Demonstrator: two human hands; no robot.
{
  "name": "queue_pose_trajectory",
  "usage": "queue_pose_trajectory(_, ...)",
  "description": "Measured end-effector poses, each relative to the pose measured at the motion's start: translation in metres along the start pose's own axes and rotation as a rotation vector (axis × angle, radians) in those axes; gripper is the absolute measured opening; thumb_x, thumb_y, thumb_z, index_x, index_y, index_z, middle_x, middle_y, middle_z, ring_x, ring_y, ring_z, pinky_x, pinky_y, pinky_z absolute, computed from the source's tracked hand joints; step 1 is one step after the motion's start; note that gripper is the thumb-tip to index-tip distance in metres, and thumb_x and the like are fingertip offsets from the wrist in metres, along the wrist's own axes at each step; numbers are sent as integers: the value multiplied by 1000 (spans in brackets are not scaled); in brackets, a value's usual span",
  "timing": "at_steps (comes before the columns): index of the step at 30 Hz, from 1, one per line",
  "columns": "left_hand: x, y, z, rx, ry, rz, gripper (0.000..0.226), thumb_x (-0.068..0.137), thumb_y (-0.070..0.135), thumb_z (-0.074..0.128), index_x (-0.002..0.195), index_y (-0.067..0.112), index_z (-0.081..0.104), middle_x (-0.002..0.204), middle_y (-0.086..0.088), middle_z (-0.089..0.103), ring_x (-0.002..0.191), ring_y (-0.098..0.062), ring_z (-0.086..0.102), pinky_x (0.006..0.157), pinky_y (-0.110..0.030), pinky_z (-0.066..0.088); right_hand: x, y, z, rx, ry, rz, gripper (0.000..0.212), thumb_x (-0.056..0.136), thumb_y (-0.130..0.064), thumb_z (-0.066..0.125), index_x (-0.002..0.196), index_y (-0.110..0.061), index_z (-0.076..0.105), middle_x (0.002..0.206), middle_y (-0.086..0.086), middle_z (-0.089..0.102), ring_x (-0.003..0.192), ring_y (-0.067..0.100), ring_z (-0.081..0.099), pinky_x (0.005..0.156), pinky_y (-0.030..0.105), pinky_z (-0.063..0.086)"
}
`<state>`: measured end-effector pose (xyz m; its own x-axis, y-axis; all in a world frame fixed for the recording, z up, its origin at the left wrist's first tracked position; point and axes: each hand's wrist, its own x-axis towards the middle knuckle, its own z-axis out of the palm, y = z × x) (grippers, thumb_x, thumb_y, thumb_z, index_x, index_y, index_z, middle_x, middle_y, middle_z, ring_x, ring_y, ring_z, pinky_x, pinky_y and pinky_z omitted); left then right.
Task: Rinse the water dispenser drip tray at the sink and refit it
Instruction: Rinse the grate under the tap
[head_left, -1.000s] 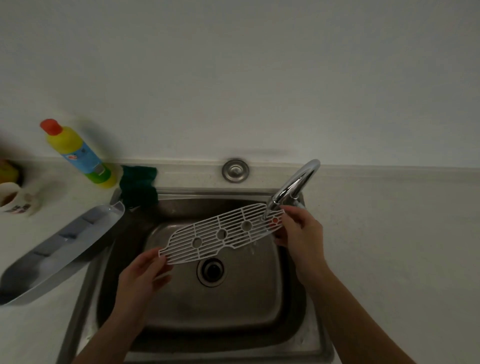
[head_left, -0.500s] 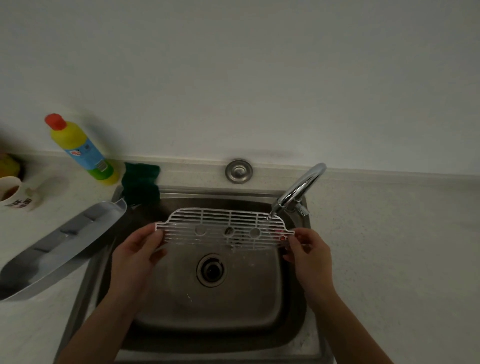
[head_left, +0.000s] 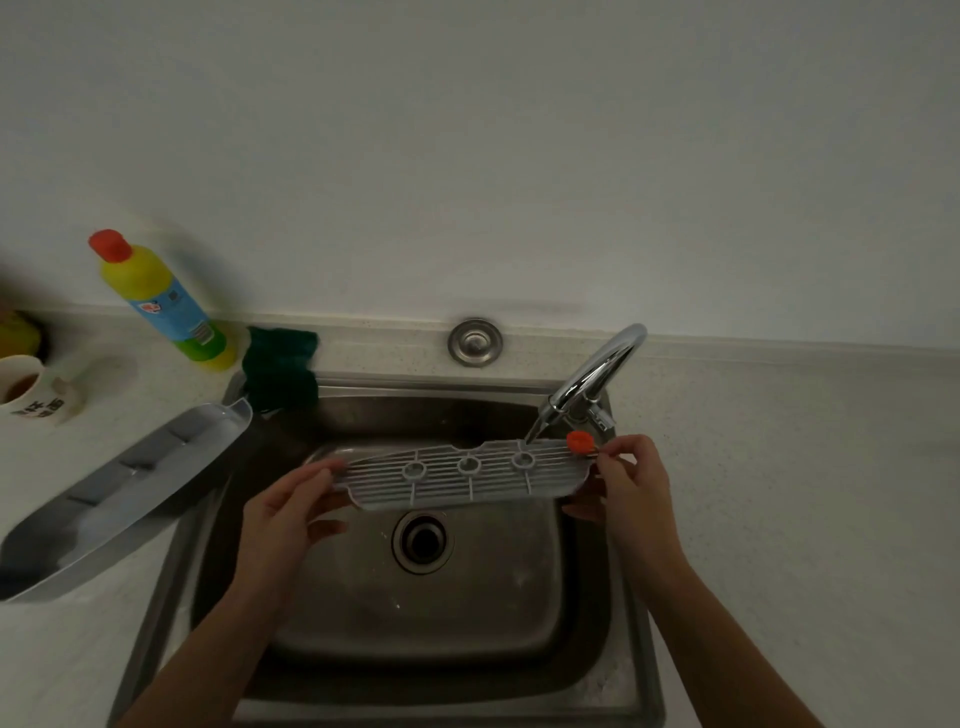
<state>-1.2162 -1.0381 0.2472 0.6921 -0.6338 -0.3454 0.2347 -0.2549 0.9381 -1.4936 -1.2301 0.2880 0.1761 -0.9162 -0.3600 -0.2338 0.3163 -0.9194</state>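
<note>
A plain pale wall (head_left: 467, 156) fills the upper half of the view. Below it runs a light speckled worktop (head_left: 779, 467) with a steel sink (head_left: 426, 613) set into it. Left of the sink, a long silver tray (head_left: 119, 493) lies on the worktop, its tip over the sink's rim. A white slotted grid (head_left: 467, 475) is held level over the sink, above the drain (head_left: 422, 540). A curved tap (head_left: 597, 374) stands at the sink's back right corner, and a thin stream from it lands on the grid's right end. Behind the sink to the left stand a yellow bottle (head_left: 161, 301) and a green sponge (head_left: 280, 369). A mug (head_left: 31, 389) stands far left of the sink. A round metal cap (head_left: 475, 342) sits behind the sink.

The left hand (head_left: 283, 514) pinches the grid's left end, thumb on top. The right hand (head_left: 631, 483) pinches the right end with its fingertips, beside an orange knob (head_left: 580, 441).

Half a second ago the grid's arched edge faced the wall. Now that edge faces the person, and the knob stands up at the far right corner. One second ago the grid slanted, left end low.

Counted: two hands, one tray, one grid with three rings and one knob, one tap, one bottle, one sponge, one mug.
</note>
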Motion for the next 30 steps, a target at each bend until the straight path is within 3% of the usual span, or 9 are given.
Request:
queue_pose_trajectory(3, 3, -3, 5, 56, -8, 14, 28, 99, 19, 60, 105, 41, 76, 110, 14, 76, 96, -6, 73, 59, -24, 60, -6, -1, -3, -12, 5, -45, 18, 107, -11, 48, 115, -27, 51, 97, 8, 78, 83, 22, 79, 66, 35, 65)
queue_pose_trajectory(6, 11, -8, 14, 41, -39, -39, 29, 100, 16, 60, 112, 38, 73, 109, 9, 78, 93, -9, 75, 69, -30, 59, -11, 0, -6, -22, 14, -66, 25, 106, -11, 50, 125, -28, 52, 97, -2, 80, 86, 17, 79, 73, 37, 65)
queue_pose_trajectory(10, 22, -5, 31, -65, -31, -141, 19, 100, 14, 61, 106, 23, 77, 104, -8, 79, 90, -17, 77, 74, -33, 59, -10, 5, -20, -137, 93, -113, 14, 106, -21, 52, 108, -26, 66, 98, -4, 78, 88, 12, 77, 79, 42, 66)
queue_pose_trajectory(13, 24, 5, 46, -213, -64, -174, 17, 97, 19, 64, 105, 14, 77, 105, -15, 78, 95, -26, 74, 85, -40, 59, -9, 10, -33, -213, 133, -141, 10, 104, -28, 56, 102, -28, 65, 93, -5, 76, 83, 14, 76, 74, 40, 65)
queue_pose_trajectory(17, 24, 21, 58, -225, -152, -134, 17, 95, 27, 63, 95, 21, 79, 89, -4, 74, 84, -16, 68, 76, -31, 56, -6, 21, -48, -313, 195, -149, 9, 103, -30, 59, 98, -29, 66, 76, -2, 69, 65, 17, 64, 63, 37, 56)
queue_pose_trajectory(20, 24, 21, 58, -131, -157, -62, 19, 101, 25, 58, 98, 21, 76, 79, -2, 65, 77, -16, 60, 73, -34, 50, -4, 22, -50, -203, 172, -68, 12, 104, -28, 57, 101, -26, 69, 62, -3, 66, 51, 10, 56, 52, 27, 49)
queue_pose_trajectory(22, 21, 17, 53, -140, -144, -53, 20, 102, 25, 56, 102, 16, 75, 84, -5, 71, 80, -20, 65, 72, -35, 51, -5, 17, -48, -138, 130, -47, 16, 105, -24, 55, 100, -24, 69, 70, -3, 72, 58, 11, 66, 53, 22, 53)
queue_pose_trajectory(25, 14, 6, 41, -142, -120, -110, 27, 104, 31, 52, 109, 15, 73, 98, -10, 78, 90, -24, 75, 76, -37, 55, -5, 9, -37, -60, 60, -32, 20, 108, -24, 48, 102, -22, 68, 95, 4, 75, 84, 23, 75, 68, 34, 62)
queue_pose_trajectory(30, 5, -17, 9, -91, -95, -154, 19, 98, 15, 61, 105, 24, 76, 107, -8, 78, 96, -26, 76, 76, -36, 60, -5, 1, -12, -136, -25, -121, 15, 106, -17, 52, 112, -27, 61, 107, -3, 75, 94, 16, 77, 71, 35, 66)
